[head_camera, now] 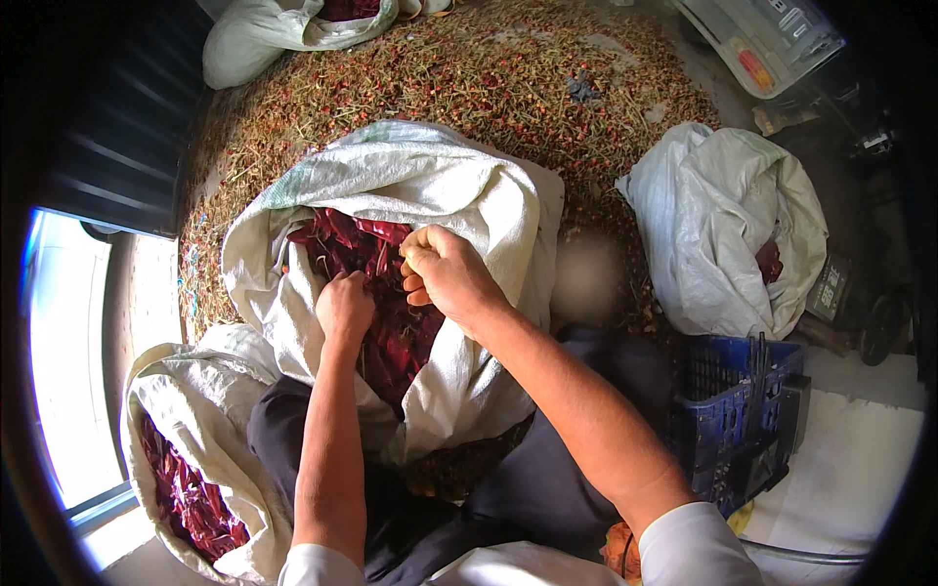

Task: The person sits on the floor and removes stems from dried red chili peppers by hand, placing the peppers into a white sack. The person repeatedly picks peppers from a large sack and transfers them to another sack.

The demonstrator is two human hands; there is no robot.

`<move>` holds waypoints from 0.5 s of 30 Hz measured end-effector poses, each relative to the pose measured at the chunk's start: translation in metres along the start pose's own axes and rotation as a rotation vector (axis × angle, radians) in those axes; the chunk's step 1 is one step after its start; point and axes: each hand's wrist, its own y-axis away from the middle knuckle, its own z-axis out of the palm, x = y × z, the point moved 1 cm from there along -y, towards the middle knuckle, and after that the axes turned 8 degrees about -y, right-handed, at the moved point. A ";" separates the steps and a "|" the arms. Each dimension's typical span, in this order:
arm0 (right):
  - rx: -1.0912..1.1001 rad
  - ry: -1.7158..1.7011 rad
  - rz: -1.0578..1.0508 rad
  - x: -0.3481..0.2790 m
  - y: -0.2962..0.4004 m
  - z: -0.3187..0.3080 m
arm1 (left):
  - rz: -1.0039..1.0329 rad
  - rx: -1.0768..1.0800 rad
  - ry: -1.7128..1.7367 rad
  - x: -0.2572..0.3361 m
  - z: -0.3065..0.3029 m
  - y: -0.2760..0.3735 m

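Observation:
A white woven sack (506,198) stands between my legs, its mouth rolled back. Dried red chili peppers (399,351) fill the opening. My left hand (345,304) is over the peppers at the left of the mouth, knuckles up, and its fingertips are hidden. Higher and to the right, my right hand (447,272) is above the peppers near the sack's folded rim. Its fingers are curled with thumb and forefinger together; whether anything small is pinched there is not visible.
Another sack of red chilies (198,491) leans at lower left. A white sack (718,227) and a blue plastic crate (733,410) stand at right. Stems and red scraps (469,80) litter the floor. A further sack (249,44) lies at the top, near a clear plastic bin (769,44).

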 end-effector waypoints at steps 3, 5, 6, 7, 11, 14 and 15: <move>-0.023 0.129 0.044 0.004 -0.001 0.000 | -0.248 0.018 0.477 -0.009 -0.010 0.013; -0.004 0.298 0.034 0.012 0.003 0.002 | -0.357 0.129 0.905 0.002 -0.038 0.031; -0.034 0.371 0.007 0.020 0.002 0.001 | -0.294 0.197 0.990 0.009 -0.046 0.039; -0.062 0.449 -0.015 0.035 0.000 -0.001 | -0.232 0.261 1.079 0.018 -0.051 0.049; -0.201 0.474 -0.008 0.063 0.004 0.001 | -0.171 0.162 1.086 0.041 -0.069 0.097; -0.242 0.426 0.051 0.060 0.011 0.006 | -0.322 0.081 1.415 0.036 -0.066 0.116; -0.244 0.426 0.074 0.057 0.013 0.006 | -0.380 0.032 1.544 0.033 -0.066 0.118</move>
